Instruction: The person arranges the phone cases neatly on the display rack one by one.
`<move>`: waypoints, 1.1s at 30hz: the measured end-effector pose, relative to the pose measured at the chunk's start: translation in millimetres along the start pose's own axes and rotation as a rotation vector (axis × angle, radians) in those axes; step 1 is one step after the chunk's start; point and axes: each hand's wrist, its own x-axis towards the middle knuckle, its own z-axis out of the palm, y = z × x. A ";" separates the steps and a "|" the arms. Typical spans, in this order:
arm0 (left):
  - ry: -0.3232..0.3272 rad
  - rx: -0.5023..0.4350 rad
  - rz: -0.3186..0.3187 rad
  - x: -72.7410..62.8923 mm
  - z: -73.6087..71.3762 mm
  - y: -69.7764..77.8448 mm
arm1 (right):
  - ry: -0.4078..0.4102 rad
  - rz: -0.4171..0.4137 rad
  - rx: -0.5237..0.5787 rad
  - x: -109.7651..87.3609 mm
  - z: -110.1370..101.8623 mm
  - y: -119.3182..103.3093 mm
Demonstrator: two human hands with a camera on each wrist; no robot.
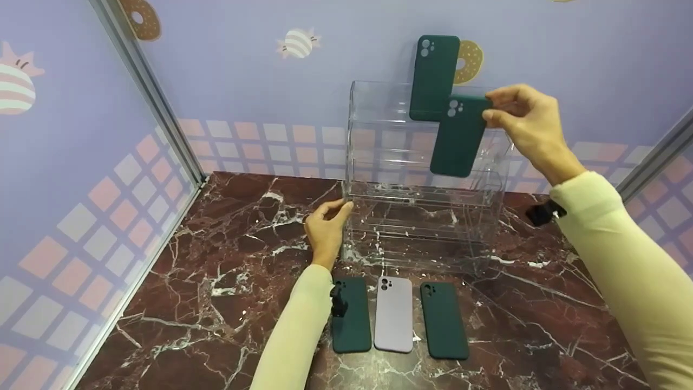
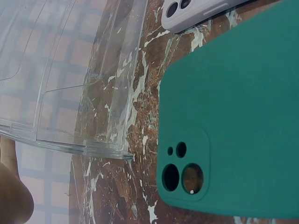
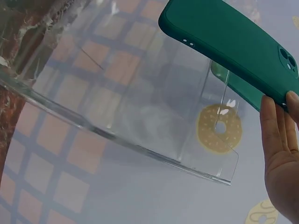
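My right hand [image 1: 533,122] pinches a dark green phone case [image 1: 460,138] by its upper right edge, in front of the upper part of a clear tiered display rack [image 1: 427,214]. Behind it, another green phone case [image 1: 436,76] stands upright on the rack's top tier. With thumb and fingers, my left hand [image 1: 326,230] holds the rack's left side edge; the left wrist view shows only part of that hand [image 2: 14,196]. In the right wrist view, the held case is tilted in front of the clear side panel [image 3: 140,112].
On the marble-patterned table [image 1: 243,325], before the rack, lie a green case [image 1: 354,325] partly under the left wrist's camera, a pale lilac case [image 1: 393,314] and another green case [image 1: 445,322]. A patterned wall [image 1: 227,65] stands behind; side panels flank the table.
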 end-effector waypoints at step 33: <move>0.012 -0.016 -0.020 -4.8 3.8 0.9 | -0.030 0.139 0.056 56.6 21.9 13.5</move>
